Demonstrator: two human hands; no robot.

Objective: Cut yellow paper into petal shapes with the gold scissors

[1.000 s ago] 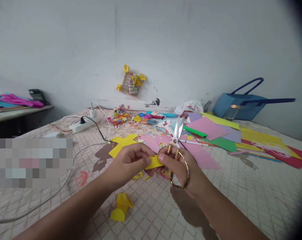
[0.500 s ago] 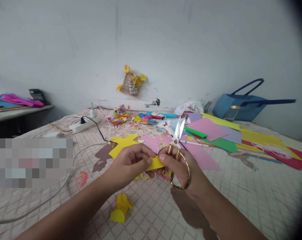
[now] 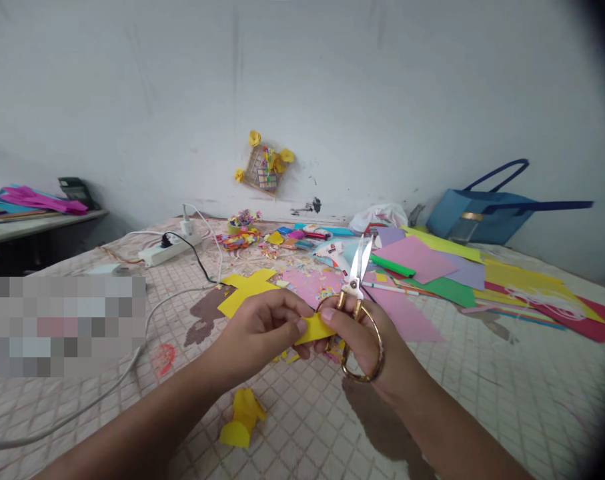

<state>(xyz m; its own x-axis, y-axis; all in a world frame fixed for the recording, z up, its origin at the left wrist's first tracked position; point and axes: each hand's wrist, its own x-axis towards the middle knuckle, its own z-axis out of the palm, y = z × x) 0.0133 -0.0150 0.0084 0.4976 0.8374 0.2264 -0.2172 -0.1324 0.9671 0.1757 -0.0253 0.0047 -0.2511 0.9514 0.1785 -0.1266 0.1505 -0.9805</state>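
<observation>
Between my two hands a small piece of yellow paper (image 3: 314, 329) is pinched. My left hand (image 3: 266, 323) has its left end between thumb and fingers. On the other end presses the thumb of my right hand (image 3: 365, 337), which also carries gold-handled scissors (image 3: 353, 287). Their blades point up and away, slightly parted, and one handle loop hangs around the right hand. Below my hands, several curled yellow paper pieces (image 3: 243, 419) lie on the quilted cloth. Beyond my left hand rests a larger yellow paper sheet (image 3: 249, 288) with notched edges.
A white power strip (image 3: 169, 249) with cables stands at the back left. Paper scraps (image 3: 322, 283), a glue gun (image 3: 338, 257) and a green marker (image 3: 393, 265) lie ahead. Coloured sheets (image 3: 417, 257) spread rightward before a blue bag (image 3: 482, 213). A decorated woven frame (image 3: 265, 167) is at the wall.
Almost nothing differs. My hands hold the same yellow paper and scissors, shifted very slightly in view.
</observation>
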